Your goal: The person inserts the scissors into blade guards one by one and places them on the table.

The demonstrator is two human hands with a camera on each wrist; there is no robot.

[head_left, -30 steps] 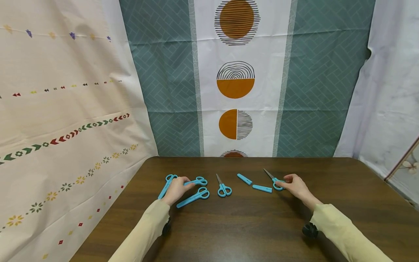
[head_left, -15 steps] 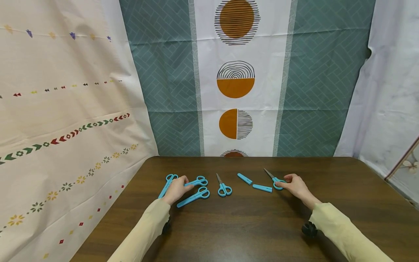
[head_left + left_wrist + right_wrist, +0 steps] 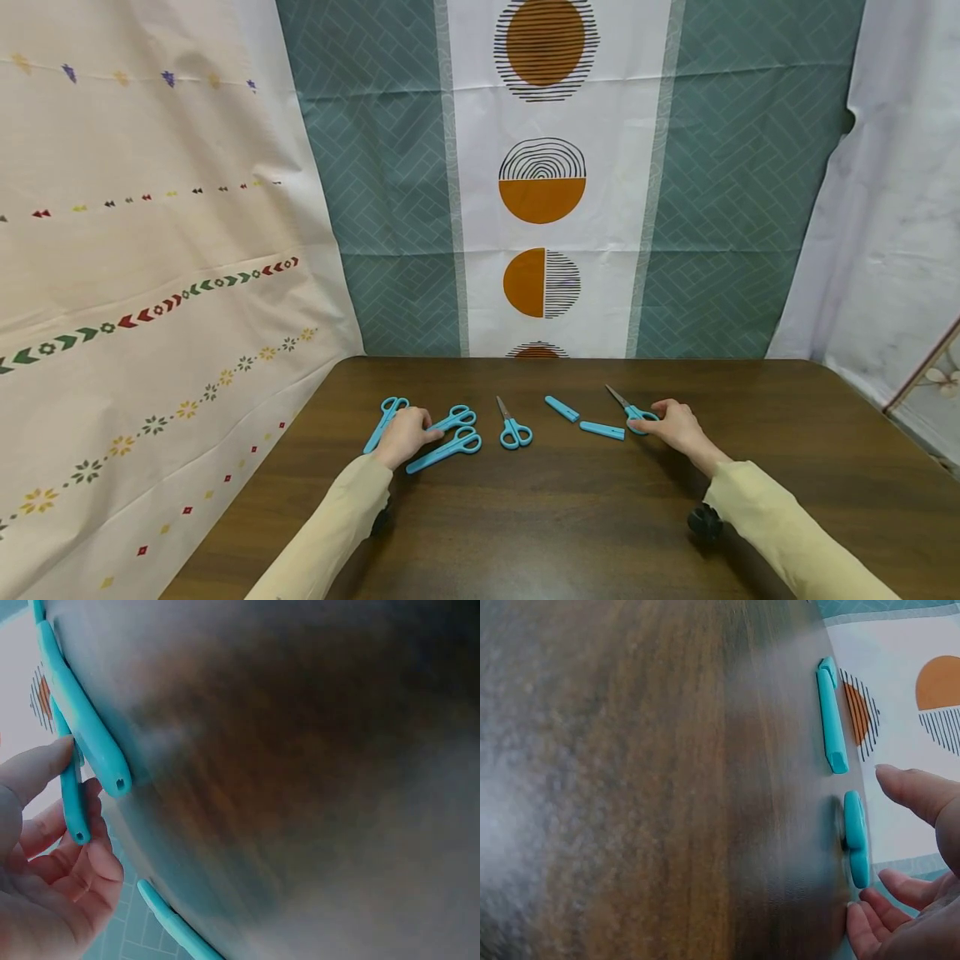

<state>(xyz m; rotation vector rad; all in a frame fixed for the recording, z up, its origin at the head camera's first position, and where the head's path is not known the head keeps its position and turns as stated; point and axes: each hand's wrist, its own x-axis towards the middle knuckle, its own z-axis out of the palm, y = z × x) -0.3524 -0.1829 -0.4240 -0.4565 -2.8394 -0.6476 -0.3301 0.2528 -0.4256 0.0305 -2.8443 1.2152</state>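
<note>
My left hand [image 3: 406, 437] pinches the covered blade of light-blue scissors [image 3: 459, 416]; in the left wrist view the thumb lies on one side of the cover [image 3: 71, 796] and fingers lie behind. Covered scissors flank this hand: one pair [image 3: 373, 439] on its left, another [image 3: 450, 450] just in front. At the right, my right hand [image 3: 677, 425] is around the handles of uncovered scissors [image 3: 634, 414], blades pointing away. The right wrist view has its thumb spread apart from the fingers, with the blue handle [image 3: 856, 840] between them, close to the fingertips.
Uncovered scissors [image 3: 513, 432] lie mid-table between the hands. Right of them are two loose blue blade covers, one farther back [image 3: 562, 408] and one nearer [image 3: 602, 430]. All rest on the dark wooden table [image 3: 555, 525], with a patterned cloth [image 3: 547, 208] hanging behind.
My left thumb has come down slightly along the covered blade. The right hand stays at the scissors handles. The head view has shifted a little.
</note>
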